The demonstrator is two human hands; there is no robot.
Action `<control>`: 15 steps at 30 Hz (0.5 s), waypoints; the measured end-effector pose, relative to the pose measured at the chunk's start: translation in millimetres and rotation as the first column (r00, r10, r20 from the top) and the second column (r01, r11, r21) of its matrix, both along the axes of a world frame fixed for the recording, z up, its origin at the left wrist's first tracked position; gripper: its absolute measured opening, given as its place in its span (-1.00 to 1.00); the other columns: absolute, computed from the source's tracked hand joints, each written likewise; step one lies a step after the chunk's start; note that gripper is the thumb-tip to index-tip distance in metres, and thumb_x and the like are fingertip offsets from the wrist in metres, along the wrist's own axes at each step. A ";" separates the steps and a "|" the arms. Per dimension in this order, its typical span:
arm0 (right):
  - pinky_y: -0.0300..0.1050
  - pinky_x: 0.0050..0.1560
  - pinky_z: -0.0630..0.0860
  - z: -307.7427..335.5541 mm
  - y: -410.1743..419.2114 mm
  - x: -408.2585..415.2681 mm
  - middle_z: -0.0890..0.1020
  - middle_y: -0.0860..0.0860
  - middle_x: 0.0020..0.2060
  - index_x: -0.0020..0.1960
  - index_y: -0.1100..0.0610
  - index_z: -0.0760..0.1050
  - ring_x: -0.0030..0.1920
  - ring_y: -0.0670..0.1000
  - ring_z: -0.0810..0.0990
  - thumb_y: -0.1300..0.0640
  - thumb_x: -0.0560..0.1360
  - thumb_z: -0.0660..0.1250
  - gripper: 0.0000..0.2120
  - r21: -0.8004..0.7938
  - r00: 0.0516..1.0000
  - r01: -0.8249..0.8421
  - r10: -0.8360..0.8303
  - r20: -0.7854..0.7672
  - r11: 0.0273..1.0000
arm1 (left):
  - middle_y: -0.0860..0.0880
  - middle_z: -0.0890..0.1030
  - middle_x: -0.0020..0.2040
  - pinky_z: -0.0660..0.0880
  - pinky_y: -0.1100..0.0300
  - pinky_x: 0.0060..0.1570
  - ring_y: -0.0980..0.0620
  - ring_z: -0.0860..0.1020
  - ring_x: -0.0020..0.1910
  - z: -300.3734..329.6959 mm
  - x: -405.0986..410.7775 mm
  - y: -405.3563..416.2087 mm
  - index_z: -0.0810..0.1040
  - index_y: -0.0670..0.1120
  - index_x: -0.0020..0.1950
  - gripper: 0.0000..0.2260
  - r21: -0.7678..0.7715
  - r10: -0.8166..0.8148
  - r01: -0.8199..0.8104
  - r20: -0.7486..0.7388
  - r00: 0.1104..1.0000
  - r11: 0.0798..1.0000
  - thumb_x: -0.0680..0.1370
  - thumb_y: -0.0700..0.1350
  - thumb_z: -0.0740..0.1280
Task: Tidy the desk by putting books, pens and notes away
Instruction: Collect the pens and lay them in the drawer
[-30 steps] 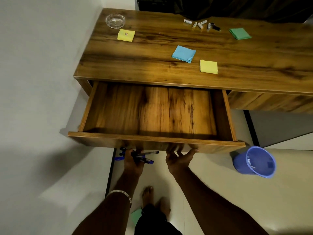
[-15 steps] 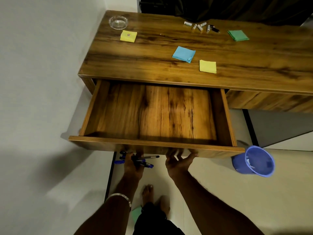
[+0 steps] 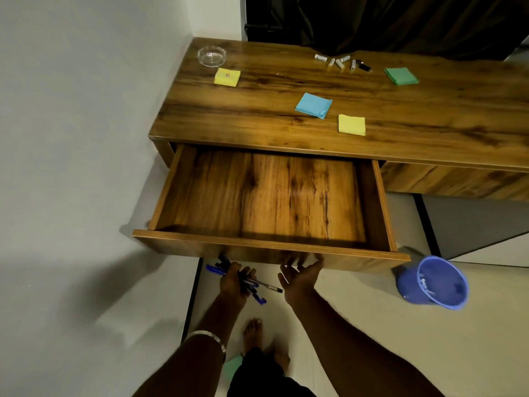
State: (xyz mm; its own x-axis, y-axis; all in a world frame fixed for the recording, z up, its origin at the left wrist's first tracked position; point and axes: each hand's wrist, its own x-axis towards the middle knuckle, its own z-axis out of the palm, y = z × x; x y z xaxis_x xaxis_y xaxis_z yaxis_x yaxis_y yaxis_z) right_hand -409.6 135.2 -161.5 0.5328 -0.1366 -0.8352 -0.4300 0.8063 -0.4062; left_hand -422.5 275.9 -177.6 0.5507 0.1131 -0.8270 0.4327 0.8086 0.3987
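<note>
Drawer (image 3: 269,196) pulled out of desk (image 3: 286,130).
Left hand (image 3: 233,285) grips pens (image 3: 257,283); right hand (image 3: 300,279) palm-up, fingers under drawer front.

Glossy grained wood desk (image 3: 429,110), matching drawer (image 3: 272,247); plastic bin (image 3: 409,285).

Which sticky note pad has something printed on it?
The yellow pad beside the glass ashtray: it has a small red mark. The other yellow pad looks plain.

Four note pads are lying on the desk (image 3: 429,116): two yellow (image 3: 227,77), one blue (image 3: 313,105), one green (image 3: 400,75). Roughly six small batteries (image 3: 340,63) are sitting at the desk's far edge, one glass ashtray (image 3: 211,55) at its far left corner.
</note>
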 end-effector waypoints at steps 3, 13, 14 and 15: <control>0.03 0.14 0.42 8.2 4.2 -3.3 0.61 0.13 0.12 0.15 0.11 0.50 0.15 0.14 0.57 -0.15 0.61 0.07 -0.60 -0.138 0.988 -0.155 0.150 -0.047 0.978 | -0.13 0.54 -0.28 0.57 0.19 -0.43 0.01 0.59 -0.49 8.9 -4.1 -3.1 0.43 -0.15 -0.13 -0.85 0.027 -0.108 0.109 -0.029 0.994 0.994 0.61 -0.14 0.20; 0.03 0.06 0.55 54.9 15.4 -12.2 0.67 0.17 -0.03 0.15 0.29 0.51 0.01 0.14 0.64 0.03 0.60 0.22 -0.67 -0.272 0.723 -0.681 0.683 -0.105 0.679 | -0.07 0.49 -0.40 0.45 0.19 -0.40 0.03 0.48 -0.46 54.0 -26.2 2.7 0.49 -0.18 -0.12 -0.88 0.136 -0.591 0.580 0.057 0.804 0.803 0.57 -0.15 0.26; 0.03 0.09 0.56 59.3 16.5 -11.9 0.67 0.17 0.01 0.15 0.26 0.53 0.05 0.14 0.64 0.02 0.59 0.23 -0.67 -0.272 0.701 -0.700 0.708 -0.087 0.660 | -0.08 0.51 -0.35 0.44 0.21 -0.40 0.05 0.47 -0.43 59.2 -27.7 4.0 0.52 -0.19 -0.07 -0.86 0.152 -0.637 0.621 0.105 0.764 0.769 0.57 -0.13 0.26; 0.04 0.14 0.56 63.2 17.3 -12.4 0.68 0.15 0.01 0.13 0.23 0.55 0.06 0.13 0.64 0.00 0.59 0.24 -0.68 -0.271 0.684 -0.712 0.726 -0.064 0.647 | -0.10 0.53 -0.29 0.43 0.22 -0.40 0.06 0.47 -0.42 63.6 -29.2 5.1 0.54 -0.20 0.00 -0.83 0.167 -0.669 0.649 0.150 0.728 0.743 0.58 -0.11 0.25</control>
State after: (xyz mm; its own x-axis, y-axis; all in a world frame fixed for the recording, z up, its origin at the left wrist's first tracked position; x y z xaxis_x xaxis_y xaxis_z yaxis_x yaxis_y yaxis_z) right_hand -422.0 152.6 -98.3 0.5913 0.1053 -0.7995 -0.8058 0.1158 -0.5807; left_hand -451.8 281.0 -114.0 0.6586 -0.2641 -0.7046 0.7504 0.3010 0.5885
